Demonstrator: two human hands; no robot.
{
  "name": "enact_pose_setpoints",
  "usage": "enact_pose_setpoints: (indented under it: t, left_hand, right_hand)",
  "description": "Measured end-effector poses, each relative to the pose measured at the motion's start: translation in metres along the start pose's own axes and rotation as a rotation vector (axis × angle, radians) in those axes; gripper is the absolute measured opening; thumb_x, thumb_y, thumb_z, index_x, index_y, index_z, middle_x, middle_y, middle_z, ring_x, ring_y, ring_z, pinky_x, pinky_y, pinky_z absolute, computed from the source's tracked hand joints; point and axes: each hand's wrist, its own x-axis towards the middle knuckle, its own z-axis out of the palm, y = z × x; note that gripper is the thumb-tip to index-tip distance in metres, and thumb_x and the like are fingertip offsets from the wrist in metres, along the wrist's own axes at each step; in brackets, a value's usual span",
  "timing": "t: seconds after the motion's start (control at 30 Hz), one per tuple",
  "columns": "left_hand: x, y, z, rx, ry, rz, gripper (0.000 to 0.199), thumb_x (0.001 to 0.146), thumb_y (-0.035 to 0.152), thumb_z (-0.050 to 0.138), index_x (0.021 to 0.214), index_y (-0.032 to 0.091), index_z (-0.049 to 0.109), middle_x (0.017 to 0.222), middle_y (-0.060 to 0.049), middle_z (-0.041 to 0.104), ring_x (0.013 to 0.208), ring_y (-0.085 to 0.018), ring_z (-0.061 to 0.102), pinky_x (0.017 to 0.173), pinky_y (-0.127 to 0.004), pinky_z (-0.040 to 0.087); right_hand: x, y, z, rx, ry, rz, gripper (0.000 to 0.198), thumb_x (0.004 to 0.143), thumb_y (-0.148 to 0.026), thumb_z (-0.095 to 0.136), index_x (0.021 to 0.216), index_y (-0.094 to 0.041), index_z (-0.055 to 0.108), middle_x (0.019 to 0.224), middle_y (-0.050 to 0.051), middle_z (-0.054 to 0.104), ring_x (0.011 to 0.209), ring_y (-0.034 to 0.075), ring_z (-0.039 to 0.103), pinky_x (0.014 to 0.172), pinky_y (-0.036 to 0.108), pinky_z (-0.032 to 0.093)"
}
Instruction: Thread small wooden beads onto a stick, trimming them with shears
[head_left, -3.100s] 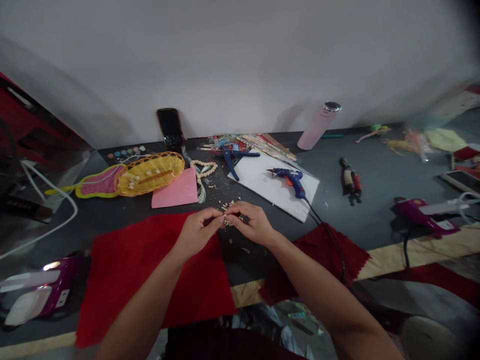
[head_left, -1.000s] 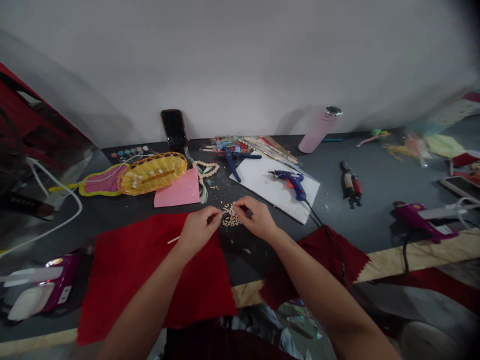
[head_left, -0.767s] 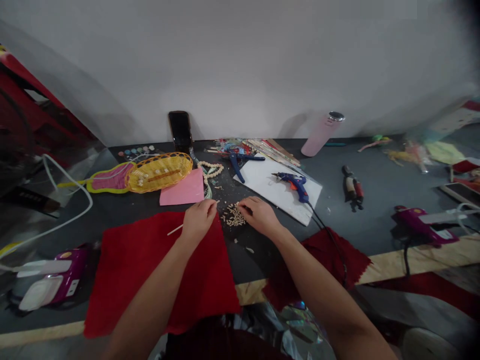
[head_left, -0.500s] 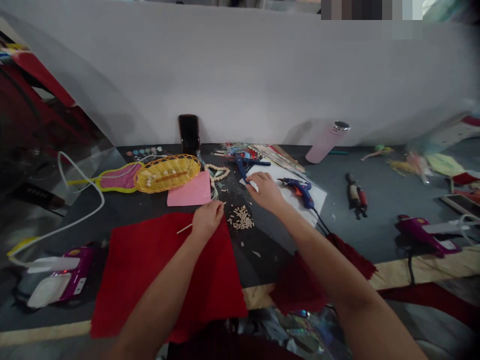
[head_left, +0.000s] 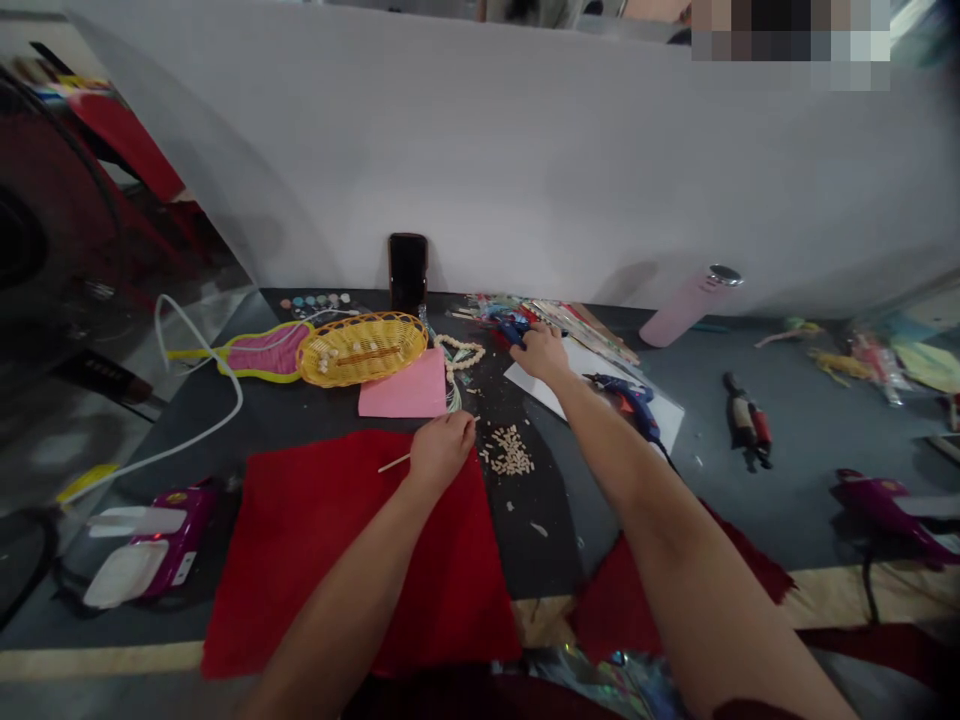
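My left hand (head_left: 442,447) is closed around a thin pale stick (head_left: 394,463), held slanting above the edge of a red cloth (head_left: 360,560). One end of the stick pokes out past the fingertips. Just right of it lies a pile of small cut pale pieces (head_left: 511,452). Farther forward, my right hand (head_left: 545,352) has its fingers around blue-handled pliers (head_left: 513,328) beside a white sheet (head_left: 555,394). The hand hides part of the tool, including its jaws.
A blue glue gun (head_left: 630,395) rests on the white sheet. Left are a yellow basket (head_left: 364,350), pink paper (head_left: 403,385) and a leaning phone (head_left: 408,272). A pink bottle (head_left: 686,308) stands at the back right. Purple devices (head_left: 176,540) with cords sit at both sides.
My right hand has moved forward over the pliers, covering more of them. My left hand still holds the stick in much the same place. The whole view has shifted, moving the scene rightward.
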Motion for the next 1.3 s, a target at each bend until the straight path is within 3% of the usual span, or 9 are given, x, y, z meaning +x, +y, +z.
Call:
enact_pose_setpoints:
  t: [0.13,0.27,0.37,0.53,0.63,0.8,1.0,1.17,1.3]
  left_hand:
    - [-0.001,0.003,-0.006,0.022,-0.002,-0.005,0.026,0.089,0.03,0.035,0.091,0.022,0.06,0.084,-0.006,0.068,0.077,-0.017,0.062,0.064,-0.024,0.038]
    - [-0.001,0.004,-0.009,0.03,0.0,-0.019,0.025,0.088,0.03,0.037,0.091,0.022,0.061,0.084,-0.005,0.068,0.076,-0.017,0.062,0.062,-0.025,0.038]
    - [-0.001,0.005,-0.01,0.031,-0.011,-0.009,0.025,0.088,0.031,0.038,0.092,0.022,0.061,0.085,-0.005,0.068,0.076,-0.017,0.063,0.063,-0.025,0.039]
    - [-0.003,0.007,-0.011,0.038,0.008,0.014,0.027,0.088,0.032,0.037,0.092,0.022,0.061,0.084,-0.006,0.068,0.077,-0.018,0.064,0.064,-0.025,0.041]
    - [-0.006,0.007,-0.01,-0.006,0.07,0.035,0.027,0.088,0.033,0.038,0.096,0.022,0.061,0.089,-0.006,0.069,0.082,-0.018,0.064,0.07,-0.026,0.043]
    - [-0.009,0.008,-0.014,-0.128,0.187,0.029,0.023,0.086,0.029,0.043,0.096,0.021,0.062,0.097,-0.005,0.069,0.087,-0.017,0.063,0.079,-0.026,0.044]
    - [-0.014,0.022,-0.035,-0.358,0.259,-0.013,0.023,0.084,0.033,0.045,0.092,0.02,0.063,0.09,-0.004,0.069,0.079,-0.014,0.063,0.075,-0.024,0.045]
    - [-0.013,0.04,-0.044,-0.556,0.253,-0.044,0.028,0.085,0.037,0.044,0.096,0.019,0.063,0.083,-0.001,0.068,0.07,-0.012,0.059,0.067,-0.021,0.044]
    - [-0.011,0.052,-0.046,-0.605,0.158,-0.037,0.028,0.083,0.038,0.047,0.091,0.018,0.065,0.077,0.0,0.067,0.067,-0.011,0.057,0.063,-0.02,0.043]
  right_hand:
    - [-0.004,0.003,-0.027,0.045,0.228,0.089,0.023,0.077,-0.032,0.049,0.074,-0.014,0.062,0.12,0.015,0.051,0.117,0.028,0.038,0.101,0.043,0.024]
    - [-0.027,0.001,-0.067,0.471,0.407,0.191,0.028,0.08,-0.042,0.047,0.081,-0.017,0.06,0.1,0.01,0.06,0.099,0.024,0.053,0.083,0.038,0.043]
    - [-0.065,-0.008,-0.094,0.854,0.398,0.19,0.032,0.078,-0.048,0.048,0.096,-0.023,0.057,0.089,0.005,0.061,0.087,0.021,0.058,0.071,0.033,0.047]
    - [-0.132,-0.035,-0.118,1.103,0.273,0.063,0.032,0.079,-0.044,0.039,0.104,-0.028,0.05,0.129,0.005,0.046,0.118,0.026,0.045,0.082,0.043,0.045]
    - [-0.153,-0.048,-0.119,1.158,0.158,0.074,0.037,0.079,-0.046,0.036,0.111,-0.029,0.046,0.134,0.006,0.041,0.119,0.029,0.044,0.082,0.048,0.043]
    - [-0.164,-0.057,-0.101,1.382,0.097,0.035,0.039,0.074,-0.046,0.047,0.111,-0.035,0.046,0.136,0.001,0.04,0.117,0.03,0.047,0.086,0.053,0.041]
    - [-0.169,-0.057,-0.075,1.394,0.044,0.119,0.046,0.069,-0.04,0.065,0.112,-0.034,0.051,0.125,0.001,0.052,0.119,0.028,0.046,0.095,0.051,0.039]
    - [-0.172,-0.064,-0.074,1.464,-0.065,0.082,0.044,0.068,-0.035,0.069,0.11,-0.029,0.056,0.121,0.001,0.056,0.117,0.025,0.048,0.099,0.046,0.038]
    - [-0.174,-0.068,-0.075,1.378,-0.083,0.111,0.033,0.067,-0.038,0.069,0.096,-0.025,0.06,0.116,0.002,0.06,0.112,0.026,0.052,0.091,0.043,0.043]
